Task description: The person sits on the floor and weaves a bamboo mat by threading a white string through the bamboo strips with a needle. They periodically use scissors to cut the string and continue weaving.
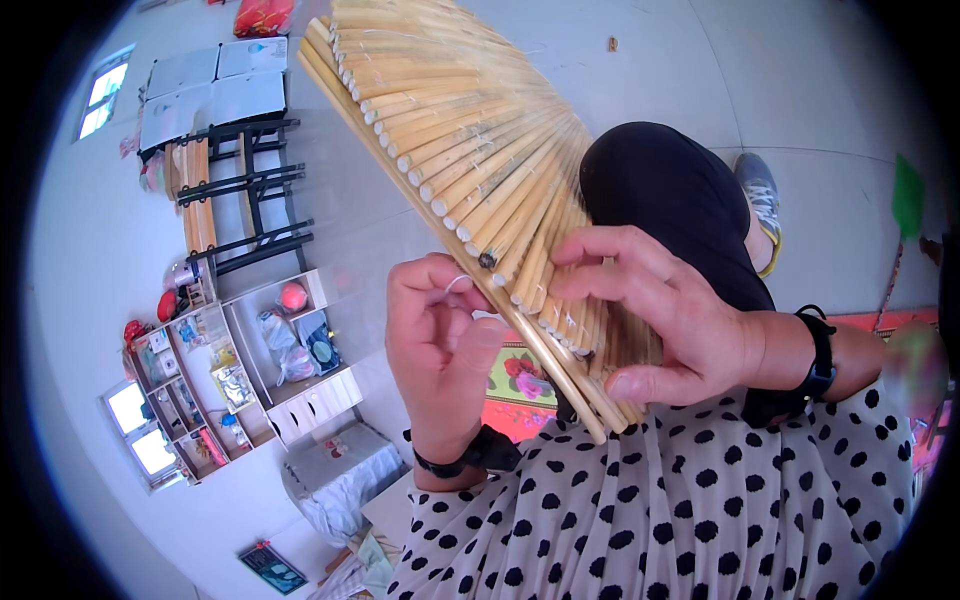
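Note:
A mat of pale yellow reed sticks point(470, 130), bound with thin white thread, slants across my lap from the upper middle. Its cut stick ends line up beside a long pole point(400, 185) along the left edge. At that edge my left hand point(440, 345) is closed, with a white thread point(455, 284) looped at its fingertips. My right hand point(690, 315) grips the mat from the right: its fingers press on the sticks and its thumb rests near the pole's lower end. One stick end near the left hand is dark.
At the left stand an open shelf unit point(215, 375) with assorted goods, black metal frames point(250, 190) and white cabinets point(215, 85). A cloth-covered box point(335, 470) stands nearby. My bent knee point(670, 190) in black is right of the mat, over a grey tiled floor point(790, 60).

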A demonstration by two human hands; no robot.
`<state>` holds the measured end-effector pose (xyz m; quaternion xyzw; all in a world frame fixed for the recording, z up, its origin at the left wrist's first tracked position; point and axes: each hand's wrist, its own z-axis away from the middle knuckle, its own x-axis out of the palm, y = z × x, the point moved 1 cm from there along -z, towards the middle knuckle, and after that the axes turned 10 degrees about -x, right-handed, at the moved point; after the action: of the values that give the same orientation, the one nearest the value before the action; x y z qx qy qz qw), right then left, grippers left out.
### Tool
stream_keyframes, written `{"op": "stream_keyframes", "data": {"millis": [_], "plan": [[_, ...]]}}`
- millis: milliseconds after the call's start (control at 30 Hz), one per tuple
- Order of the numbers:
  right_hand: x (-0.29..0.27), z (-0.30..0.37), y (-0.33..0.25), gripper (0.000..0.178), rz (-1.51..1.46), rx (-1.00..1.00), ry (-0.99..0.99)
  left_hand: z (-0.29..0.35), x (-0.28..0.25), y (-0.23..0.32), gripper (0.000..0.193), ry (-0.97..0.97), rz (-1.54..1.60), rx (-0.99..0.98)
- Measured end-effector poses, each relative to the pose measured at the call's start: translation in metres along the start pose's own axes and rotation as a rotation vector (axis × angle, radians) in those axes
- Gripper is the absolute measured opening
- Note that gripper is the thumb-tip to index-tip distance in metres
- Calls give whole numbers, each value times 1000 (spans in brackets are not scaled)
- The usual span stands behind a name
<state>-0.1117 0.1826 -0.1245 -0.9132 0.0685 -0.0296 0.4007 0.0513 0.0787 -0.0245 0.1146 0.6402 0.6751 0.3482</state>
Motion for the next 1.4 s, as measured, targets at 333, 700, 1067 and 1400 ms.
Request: {"op": "stream_keyframes", "data": {"millis": [333,700,1067,1400], "plan": [[0,-15,-3,49,125,2,25,-4,-16,7,27,68,69,100],[6,-26,4,44,111,-21,153,-13,-5,16,38,27,-596,442],[6,-19,7,46,130,-30,101,-12,-4,6,33,47,-589,512],[2,-19,8,56,133,-35,34,-17,-8,-3,23,-13,-649,601]]}}
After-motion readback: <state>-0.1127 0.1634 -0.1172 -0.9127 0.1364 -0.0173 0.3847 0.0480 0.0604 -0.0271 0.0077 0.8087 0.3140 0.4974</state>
